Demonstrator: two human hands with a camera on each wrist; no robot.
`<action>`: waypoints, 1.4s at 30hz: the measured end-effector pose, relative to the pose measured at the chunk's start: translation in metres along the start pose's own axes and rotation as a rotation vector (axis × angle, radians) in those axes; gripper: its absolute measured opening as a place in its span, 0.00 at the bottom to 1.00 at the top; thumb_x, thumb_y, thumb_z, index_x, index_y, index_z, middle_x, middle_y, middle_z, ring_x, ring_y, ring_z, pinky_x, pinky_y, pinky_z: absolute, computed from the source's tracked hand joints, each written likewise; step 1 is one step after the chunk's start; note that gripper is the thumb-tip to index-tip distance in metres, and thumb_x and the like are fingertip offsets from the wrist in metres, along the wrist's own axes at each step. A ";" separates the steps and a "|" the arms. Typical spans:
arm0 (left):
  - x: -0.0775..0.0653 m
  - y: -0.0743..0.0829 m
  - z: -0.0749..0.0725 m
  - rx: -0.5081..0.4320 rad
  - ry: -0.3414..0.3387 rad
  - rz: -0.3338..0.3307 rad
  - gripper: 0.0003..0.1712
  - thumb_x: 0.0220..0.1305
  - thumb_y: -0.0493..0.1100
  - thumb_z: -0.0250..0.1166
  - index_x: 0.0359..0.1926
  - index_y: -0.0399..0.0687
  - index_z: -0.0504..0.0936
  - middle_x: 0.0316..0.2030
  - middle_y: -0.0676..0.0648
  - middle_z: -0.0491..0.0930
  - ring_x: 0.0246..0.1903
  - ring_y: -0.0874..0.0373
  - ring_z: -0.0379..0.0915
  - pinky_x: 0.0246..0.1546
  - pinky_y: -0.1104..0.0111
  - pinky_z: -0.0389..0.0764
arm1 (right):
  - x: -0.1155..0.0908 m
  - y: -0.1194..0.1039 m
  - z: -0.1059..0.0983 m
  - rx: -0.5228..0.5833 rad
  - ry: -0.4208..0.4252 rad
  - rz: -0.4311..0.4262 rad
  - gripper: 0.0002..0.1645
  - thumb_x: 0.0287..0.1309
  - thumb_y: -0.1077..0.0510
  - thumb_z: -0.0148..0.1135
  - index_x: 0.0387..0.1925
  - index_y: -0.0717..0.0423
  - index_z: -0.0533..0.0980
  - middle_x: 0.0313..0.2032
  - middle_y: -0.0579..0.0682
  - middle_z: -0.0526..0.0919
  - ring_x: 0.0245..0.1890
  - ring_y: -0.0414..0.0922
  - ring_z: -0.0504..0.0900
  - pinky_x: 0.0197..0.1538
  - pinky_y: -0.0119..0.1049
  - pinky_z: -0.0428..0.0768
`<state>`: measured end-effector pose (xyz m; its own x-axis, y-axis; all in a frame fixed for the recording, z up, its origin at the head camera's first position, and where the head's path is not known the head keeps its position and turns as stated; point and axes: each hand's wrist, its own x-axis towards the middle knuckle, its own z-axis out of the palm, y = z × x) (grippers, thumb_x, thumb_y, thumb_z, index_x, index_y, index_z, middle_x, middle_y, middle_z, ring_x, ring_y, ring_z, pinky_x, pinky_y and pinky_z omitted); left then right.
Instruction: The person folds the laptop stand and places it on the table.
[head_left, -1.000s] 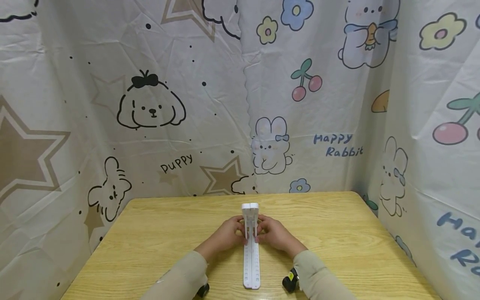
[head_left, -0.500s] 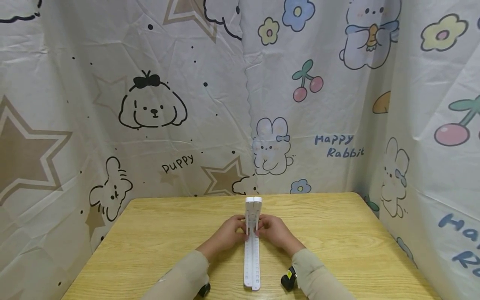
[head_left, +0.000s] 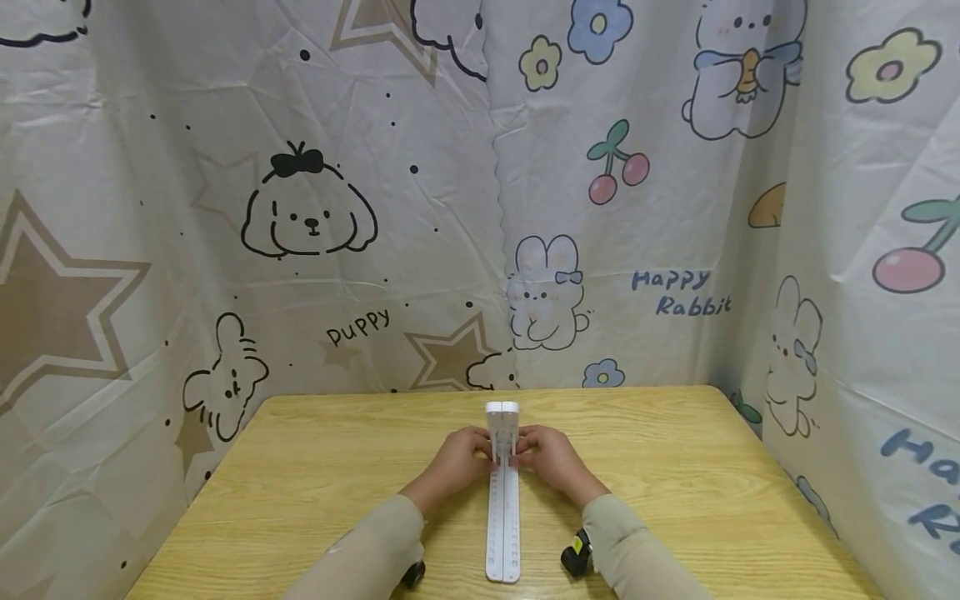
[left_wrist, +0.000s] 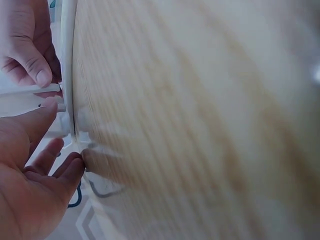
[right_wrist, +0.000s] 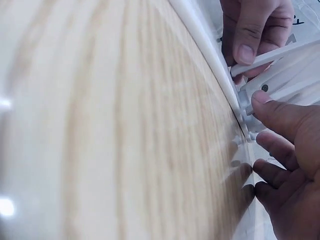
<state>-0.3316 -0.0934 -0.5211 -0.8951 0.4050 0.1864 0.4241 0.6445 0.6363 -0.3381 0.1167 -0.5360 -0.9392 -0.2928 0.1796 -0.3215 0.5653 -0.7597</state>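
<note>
A white folding stand, by its look a laptop stand, lies lengthwise at the middle of the table. Its two long notched bars lie side by side, and its far part rises upright. From the left side, my left hand pinches it near the upright part. Opposite, my right hand pinches the other side. In the left wrist view, the left thumb presses a white strut. The right thumb presses a strut in the right wrist view. Some fingertips behind the struts are hidden.
The wood-grain table extends to both sides. Behind it hangs a printed cloth curtain, which also closes in the sides. A black device with a yellow label sits by the right cuff, and another dark one by the left.
Half a second ago the two bars were slightly offset at their near ends; now they lie level. The upright top has dipped and moved a little left. Both hands keep their hold.
</note>
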 end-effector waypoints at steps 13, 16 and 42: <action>0.008 -0.001 -0.001 -0.045 0.052 -0.098 0.03 0.54 0.36 0.78 0.30 0.46 0.91 0.44 0.49 0.88 0.49 0.51 0.82 0.56 0.55 0.82 | -0.002 -0.010 0.001 -0.083 0.120 0.109 0.09 0.49 0.59 0.81 0.22 0.49 0.85 0.49 0.52 0.88 0.54 0.54 0.84 0.62 0.53 0.80; 0.009 -0.002 -0.001 -0.067 0.069 -0.144 0.05 0.55 0.38 0.78 0.28 0.48 0.88 0.37 0.53 0.88 0.41 0.58 0.81 0.46 0.62 0.85 | -0.004 -0.011 0.000 -0.070 0.140 0.143 0.11 0.52 0.57 0.80 0.23 0.49 0.83 0.42 0.50 0.89 0.44 0.48 0.85 0.51 0.48 0.84; 0.018 -0.011 -0.004 -0.312 0.049 -0.099 0.07 0.59 0.35 0.75 0.38 0.48 0.89 0.39 0.53 0.89 0.43 0.58 0.85 0.46 0.65 0.87 | 0.009 0.008 -0.005 0.229 0.048 0.067 0.09 0.58 0.62 0.74 0.42 0.54 0.89 0.44 0.49 0.90 0.45 0.42 0.84 0.49 0.38 0.83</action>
<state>-0.3529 -0.0961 -0.5218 -0.9386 0.3137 0.1438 0.2793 0.4460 0.8503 -0.3498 0.1225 -0.5372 -0.9639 -0.2203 0.1499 -0.2280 0.3909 -0.8918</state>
